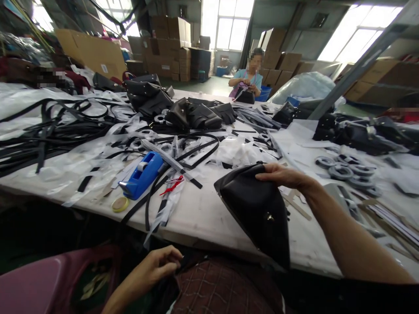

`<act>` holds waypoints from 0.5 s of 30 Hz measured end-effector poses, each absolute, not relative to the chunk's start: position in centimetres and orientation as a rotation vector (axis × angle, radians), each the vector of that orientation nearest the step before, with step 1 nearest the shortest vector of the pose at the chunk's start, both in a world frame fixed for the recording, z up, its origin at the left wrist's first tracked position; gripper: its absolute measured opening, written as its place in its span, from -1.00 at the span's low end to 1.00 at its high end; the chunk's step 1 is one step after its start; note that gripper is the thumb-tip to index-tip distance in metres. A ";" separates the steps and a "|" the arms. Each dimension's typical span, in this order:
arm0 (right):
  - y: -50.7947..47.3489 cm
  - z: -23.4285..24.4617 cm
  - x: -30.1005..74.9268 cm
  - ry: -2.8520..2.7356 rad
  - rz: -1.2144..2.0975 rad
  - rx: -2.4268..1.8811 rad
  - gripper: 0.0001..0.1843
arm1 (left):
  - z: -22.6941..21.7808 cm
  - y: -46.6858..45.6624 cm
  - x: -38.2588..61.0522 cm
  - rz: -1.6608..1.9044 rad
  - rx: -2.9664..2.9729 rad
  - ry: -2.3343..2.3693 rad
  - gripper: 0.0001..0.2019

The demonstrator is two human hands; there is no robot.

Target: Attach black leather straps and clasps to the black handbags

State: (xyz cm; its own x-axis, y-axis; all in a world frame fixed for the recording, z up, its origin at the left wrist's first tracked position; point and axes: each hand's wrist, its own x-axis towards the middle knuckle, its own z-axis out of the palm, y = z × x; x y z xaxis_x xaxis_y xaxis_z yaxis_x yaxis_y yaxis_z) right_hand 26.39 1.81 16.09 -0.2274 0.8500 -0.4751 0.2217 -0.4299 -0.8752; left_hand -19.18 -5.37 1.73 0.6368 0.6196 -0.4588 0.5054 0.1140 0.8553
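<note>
Head: bag diagonal, toward lower right

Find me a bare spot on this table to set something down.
The table looks bare between the red item and the bag in the right hand. Straps crowd the left, more bags the back, rolls the right.
</note>
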 end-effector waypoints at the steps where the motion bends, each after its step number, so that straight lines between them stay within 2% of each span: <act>1: 2.1 16.9 25.7 -1.413 1.774 -1.561 -0.60 | 2.7 -4.9 -18.8 0.128 1.537 0.976 -0.75; 2: 2.4 17.3 24.7 -1.567 1.805 -1.601 -0.63 | 3.5 -4.3 -18.4 0.159 1.556 0.992 -0.74; 4: 2.6 17.0 22.3 -1.941 1.625 -1.803 -0.74 | 4.5 -2.7 -17.5 0.260 1.634 1.056 -0.72; 8: 1.6 13.7 18.2 -2.304 0.696 -2.211 -0.74 | 4.9 2.0 -15.8 0.525 2.000 1.247 -0.74; 11: -0.1 11.9 17.2 -2.260 0.271 -2.306 -0.66 | 4.8 6.6 -14.3 0.659 2.345 1.286 -0.71; 13: -1.3 11.3 17.3 -2.207 0.215 -2.299 -0.62 | 4.5 9.8 -13.2 0.645 2.549 1.369 -0.66; 15: -2.2 10.7 17.9 -2.120 0.369 -2.228 -0.57 | 4.0 12.6 -12.2 0.504 2.753 1.444 -0.60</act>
State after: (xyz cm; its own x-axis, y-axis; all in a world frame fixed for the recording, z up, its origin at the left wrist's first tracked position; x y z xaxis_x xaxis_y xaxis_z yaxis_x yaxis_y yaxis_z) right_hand 17.86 -2.16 10.67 0.0351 0.9894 -0.1406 0.9788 -0.0624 -0.1949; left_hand -12.16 12.62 3.98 0.5284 0.8003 0.2835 0.8028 -0.5796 0.1400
